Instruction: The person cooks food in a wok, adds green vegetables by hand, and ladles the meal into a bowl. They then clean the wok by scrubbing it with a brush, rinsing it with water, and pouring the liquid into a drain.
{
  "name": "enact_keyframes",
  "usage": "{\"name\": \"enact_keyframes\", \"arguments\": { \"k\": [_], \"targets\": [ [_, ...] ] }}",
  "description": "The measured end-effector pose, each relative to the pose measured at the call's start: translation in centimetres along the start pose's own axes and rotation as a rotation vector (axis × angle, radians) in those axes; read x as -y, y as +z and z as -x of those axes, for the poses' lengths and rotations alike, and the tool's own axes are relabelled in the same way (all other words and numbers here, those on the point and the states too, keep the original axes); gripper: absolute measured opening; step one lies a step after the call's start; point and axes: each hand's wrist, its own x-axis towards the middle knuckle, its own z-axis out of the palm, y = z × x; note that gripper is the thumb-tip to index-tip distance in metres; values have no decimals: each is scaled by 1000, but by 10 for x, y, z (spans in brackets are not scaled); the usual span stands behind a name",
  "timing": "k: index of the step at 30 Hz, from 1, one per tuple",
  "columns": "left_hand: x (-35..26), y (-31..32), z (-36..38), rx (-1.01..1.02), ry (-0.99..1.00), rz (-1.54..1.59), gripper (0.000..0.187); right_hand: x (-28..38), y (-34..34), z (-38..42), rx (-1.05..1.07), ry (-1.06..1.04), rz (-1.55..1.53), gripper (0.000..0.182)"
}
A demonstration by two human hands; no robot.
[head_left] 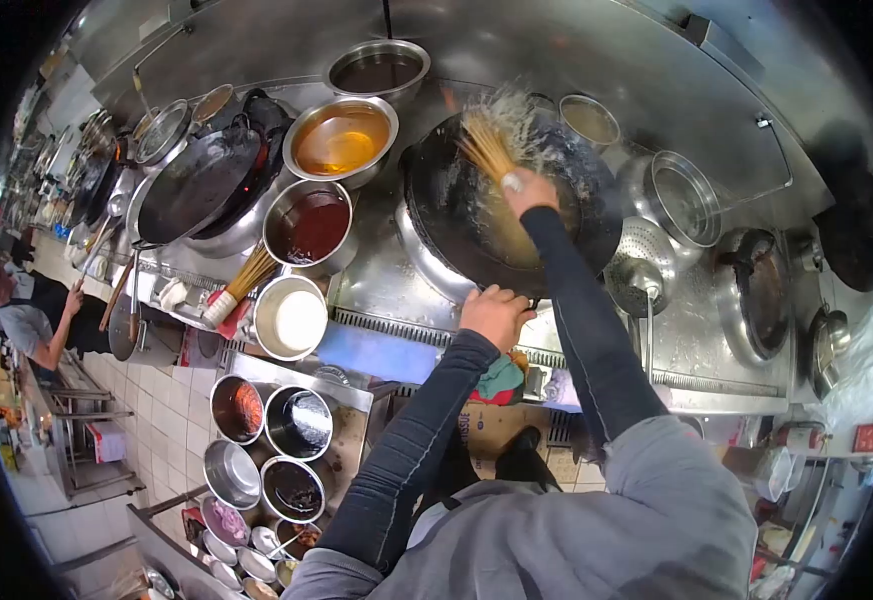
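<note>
bamboo brush (487, 145) sits inside the big wok (447, 215), its long axis slanting from my right hand (532, 192) towards eleven o'clock, splayed tips leading. that grip is closed around its base; my left hand (497, 316) curls at the wok's six o'clock rim, its hold unclear.

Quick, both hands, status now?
Left hand: fingers curled at the wok's near rim; firm grip can't be told.
Right hand: closed around a bamboo brush.
</note>
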Motion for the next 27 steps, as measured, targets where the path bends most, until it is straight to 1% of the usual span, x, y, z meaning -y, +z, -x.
{"name": "enact_keyframes", "arguments": {
  "k": [1, 2, 3, 4, 5, 7, 8, 9, 11, 13, 15, 17, 19, 20, 21, 22, 23, 25, 27],
  "targets": [
    [0, -2, 1, 25, -9, -4, 19, 3, -7, 24, 94, -25, 8, 30],
    [0, -5, 0, 47, -23, -21, 19, 10, -23, 54, 186, -43, -62, 30],
    [-1, -3, 3, 50, -10, -15, 19, 8, -35, 83, 235, -115, -95, 33],
    [1, 3, 6, 35, -21, 5, 18, 18, -58, 98, 347, -127, -106, 34],
    [3, 4, 1, 7, -35, 19, 18, 32, -76, 96, 347, -118, -94, 34],
    [3, 5, 3, 35, -24, -12, 18, 12, -57, 43, 420, -82, -162, 35],
    [2, 5, 2, 38, -20, -8, 19, -4, -32, 6, 305, 3, -171, 35],
    [0, 5, 1, 37, -21, -4, 19, 0, -18, -14, 76, 47, -99, 37],
    [-3, 5, 2, 15, -29, -8, 19, 14, 7, -7, -71, 183, -4, 35],
    [-1, 1, 2, 0, -16, -17, 20, 23, -10, 42, 121, -15, -54, 36],
    [-4, 1, 3, -61, -63, -8, 20, 30, -66, 90, 304, -158, -148, 38],
    [-5, 3, 5, -55, -101, -19, 21, 42, -108, 89, 430, -162, -204, 42],
    [-6, 4, 5, -71, -108, -12, 20, 26, -76, 43, 505, -141, -340, 39],
    [-7, 5, 7, -67, -116, -21, 20, 34, -65, 17, 526, 114, -480, 35],
    [-6, 4, 6, -66, -92, -28, 19, 19, -33, -13, 328, 117, -418, 33],
    [-7, 4, 6, -63, -69, -32, 18, 17, -10, -26, -27, 5, -115, 31],
    [-8, 4, 6, -70, -80, -38, 18, 18, -7, -20, -19, -5, -120, 31],
    [-8, 1, 4, -27, -95, -46, 17, 18, -7, 12, 85, 10, -236, 33],
    [-12, 3, 7, -31, -108, -55, 16, 30, -60, 81, 331, -96, -361, 36]
  ]
}}
